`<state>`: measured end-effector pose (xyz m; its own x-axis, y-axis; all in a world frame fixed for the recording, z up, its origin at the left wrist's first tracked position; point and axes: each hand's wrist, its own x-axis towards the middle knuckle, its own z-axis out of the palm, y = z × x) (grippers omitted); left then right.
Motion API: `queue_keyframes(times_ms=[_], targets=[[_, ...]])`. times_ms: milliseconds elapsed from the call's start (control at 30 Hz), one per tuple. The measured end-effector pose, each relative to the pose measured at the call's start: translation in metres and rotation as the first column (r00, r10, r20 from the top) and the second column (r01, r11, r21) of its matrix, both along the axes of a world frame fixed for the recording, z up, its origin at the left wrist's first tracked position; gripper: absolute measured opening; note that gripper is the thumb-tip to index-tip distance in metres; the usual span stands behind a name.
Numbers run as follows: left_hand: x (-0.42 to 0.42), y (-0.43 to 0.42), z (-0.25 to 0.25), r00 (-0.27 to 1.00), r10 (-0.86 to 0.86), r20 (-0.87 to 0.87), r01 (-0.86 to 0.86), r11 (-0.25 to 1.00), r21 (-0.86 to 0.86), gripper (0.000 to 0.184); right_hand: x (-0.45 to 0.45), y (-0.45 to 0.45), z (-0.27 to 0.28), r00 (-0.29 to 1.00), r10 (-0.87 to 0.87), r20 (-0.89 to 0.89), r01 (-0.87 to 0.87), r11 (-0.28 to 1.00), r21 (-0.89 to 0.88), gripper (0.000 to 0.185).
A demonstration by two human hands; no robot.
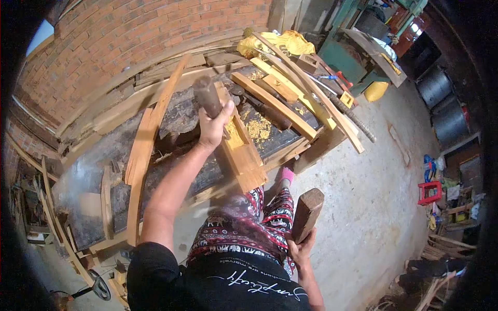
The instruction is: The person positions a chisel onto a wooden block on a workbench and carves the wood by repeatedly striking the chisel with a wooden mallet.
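My left hand (212, 124) is wrapped round a dark, thick handle (207, 96) that stands over a light wooden piece (243, 155). That piece has a long hollow with wood chips in it and lies across the dark workbench (181, 179), its near end close to my legs. What the handle's lower end touches is hidden by my hand. In my right hand (301, 249), beside my right thigh, is a blocky wooden mallet (307, 213), its thick end pointing up and away from the bench.
Yellow wood chips (258, 128) and long timber strips (275, 106) lie on the bench. Behind are a yellow sack (282, 42) and a brick wall (155, 26). A red stool (429, 193) stands on the concrete floor (358, 207) at the right.
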<state>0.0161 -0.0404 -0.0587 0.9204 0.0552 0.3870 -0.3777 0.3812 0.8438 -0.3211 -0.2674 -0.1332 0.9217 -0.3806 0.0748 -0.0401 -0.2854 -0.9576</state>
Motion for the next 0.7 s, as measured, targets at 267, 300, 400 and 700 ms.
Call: queue_keyframes(times_ms=[267,300,400,700], targets=[[-0.037,-0.02,-0.013,0.932,-0.222,0.286,0.117,0.932,0.344,0.012,-0.001,0.011,0.011,0.975,-0.043,0.22,0.04,0.999,0.022,0.053],[-0.036,-0.025,-0.027,0.883,-0.306,0.355,0.161,0.91,0.383,0.014,-0.001,0.012,0.015,0.967,-0.017,0.254,0.008,0.999,0.037,0.05],[-0.046,-0.033,-0.034,0.751,-0.42,0.51,0.062,0.814,0.578,0.014,0.008,0.002,0.05,0.925,0.341,0.171,-0.201,0.817,-0.54,0.044],[-0.047,-0.04,-0.062,0.681,-0.451,0.576,-0.129,0.701,0.701,0.019,0.024,0.021,0.008,0.99,0.067,0.124,-0.043,0.982,-0.181,0.057]])
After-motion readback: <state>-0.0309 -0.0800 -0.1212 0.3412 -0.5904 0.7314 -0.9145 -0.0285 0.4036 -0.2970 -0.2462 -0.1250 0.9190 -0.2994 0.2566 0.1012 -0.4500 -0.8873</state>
